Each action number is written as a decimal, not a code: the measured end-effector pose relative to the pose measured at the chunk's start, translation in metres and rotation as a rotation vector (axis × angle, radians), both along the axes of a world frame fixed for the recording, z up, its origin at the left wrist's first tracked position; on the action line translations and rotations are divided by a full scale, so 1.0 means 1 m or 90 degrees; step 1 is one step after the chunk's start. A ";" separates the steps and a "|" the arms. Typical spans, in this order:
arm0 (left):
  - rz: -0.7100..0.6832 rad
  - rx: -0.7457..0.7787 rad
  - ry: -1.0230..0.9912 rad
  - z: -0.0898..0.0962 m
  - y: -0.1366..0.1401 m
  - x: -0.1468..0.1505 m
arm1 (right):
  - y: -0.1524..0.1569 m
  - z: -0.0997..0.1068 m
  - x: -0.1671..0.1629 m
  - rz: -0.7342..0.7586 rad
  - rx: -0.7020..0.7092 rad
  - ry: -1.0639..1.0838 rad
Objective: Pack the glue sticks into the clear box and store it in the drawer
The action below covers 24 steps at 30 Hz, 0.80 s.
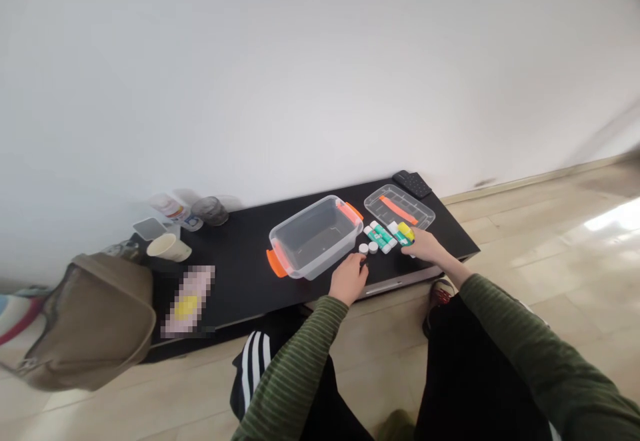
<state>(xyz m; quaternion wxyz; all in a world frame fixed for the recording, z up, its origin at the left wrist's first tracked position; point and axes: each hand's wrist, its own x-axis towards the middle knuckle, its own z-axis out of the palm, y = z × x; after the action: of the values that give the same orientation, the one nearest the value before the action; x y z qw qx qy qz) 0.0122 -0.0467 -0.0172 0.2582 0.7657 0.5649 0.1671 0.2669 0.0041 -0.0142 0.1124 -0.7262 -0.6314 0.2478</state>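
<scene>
Green-and-white tubes that look like glue sticks (379, 236) lie side by side on the black table, right of a clear plastic box (320, 262) with orange clips. My right hand (424, 246) is closed around the end of another green-and-white glue stick (399, 233), beside a yellow item (406, 231). Two white round pieces, like caps or tube ends (369, 248), sit just beyond the fingertips of my left hand (349, 277). That hand is curled at the table's front edge, and whatever its fingers hold, if anything, is hidden.
A clear lid (420, 213) with an orange strip lies behind the tubes, near a dark keypad-like object (413, 183). At left are a paper cup (170, 247), a white bottle (175, 211), a dark jar (210, 210), a blurred pink packet (193, 294) and a brown bag (105, 321).
</scene>
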 end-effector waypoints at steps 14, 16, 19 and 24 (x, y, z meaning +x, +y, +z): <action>-0.024 0.021 0.020 -0.007 0.012 0.018 | 0.039 -0.008 0.003 0.020 0.018 -0.103; -0.007 0.013 -0.014 -0.005 0.014 0.019 | 0.035 0.001 -0.004 0.017 0.029 -0.107; 0.036 -0.030 -0.154 0.001 0.015 0.021 | 0.020 0.019 -0.019 0.085 0.032 -0.031; 0.091 -0.108 -0.348 0.006 0.017 0.021 | -0.014 0.043 -0.044 0.338 -0.042 0.160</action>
<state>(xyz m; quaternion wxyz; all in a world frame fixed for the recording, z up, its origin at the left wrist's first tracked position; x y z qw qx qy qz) 0.0329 -0.0301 -0.0111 0.4512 0.6264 0.5388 0.3372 0.2228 -0.0095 0.0292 0.0977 -0.5024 -0.7720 0.3770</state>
